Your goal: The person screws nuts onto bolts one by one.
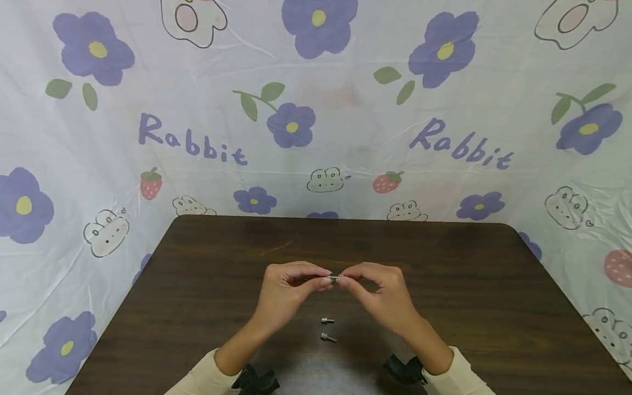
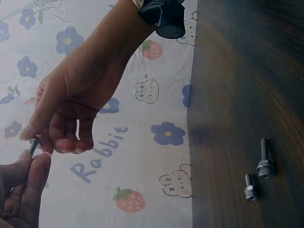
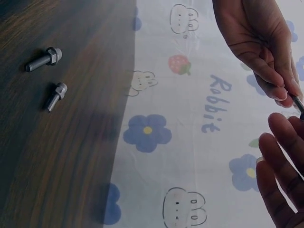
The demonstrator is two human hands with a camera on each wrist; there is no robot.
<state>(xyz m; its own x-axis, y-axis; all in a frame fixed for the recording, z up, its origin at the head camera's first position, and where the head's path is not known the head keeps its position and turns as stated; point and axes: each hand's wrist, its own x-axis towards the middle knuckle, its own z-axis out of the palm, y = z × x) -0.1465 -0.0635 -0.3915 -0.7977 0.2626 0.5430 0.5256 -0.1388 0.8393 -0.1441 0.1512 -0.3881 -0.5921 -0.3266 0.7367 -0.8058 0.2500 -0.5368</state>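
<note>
quantity in view: three bolts. quantity in hand: one. quantity on the table: two.

held bolt (image 1: 333, 277): located between my two hands, above the table (image 1: 434, 274). my left hand (image 1: 288, 285) sits at nine o'clock of it, thumb and forefinger clamped on the threaded shank. my right hand (image 1: 382, 285) sits at three o'clock, thumb and forefinger clamped at the opposite end. in the left wrist view a short length of bare thread shows between the two grips, with a wider piece at my right fingertips; head or nut, i cannot tell. the remaining fingers of my right hand stand somewhat apart and hold nothing.

loose bolts: both lie on the table at six o'clock of the held bolt, near each other, not touching. the smaller bolt (image 1: 328, 320) is the closer one; its shank points to three o'clock. the larger bolt (image 1: 328, 337) lies at six o'clock of the smaller; its shank points to four o'clock. each carries one collar under its head; nut or washer, i cannot confirm.

wrist units: two, black. the first unit (image 1: 257, 379) is at seven o'clock of the held bolt, the second unit (image 1: 405, 370) at five. cream sleeves (image 1: 199, 378): two. at twelve o'clock, behind the table: one printed cloth (image 1: 355, 148), bearing the word "rabbit" twice.
</note>
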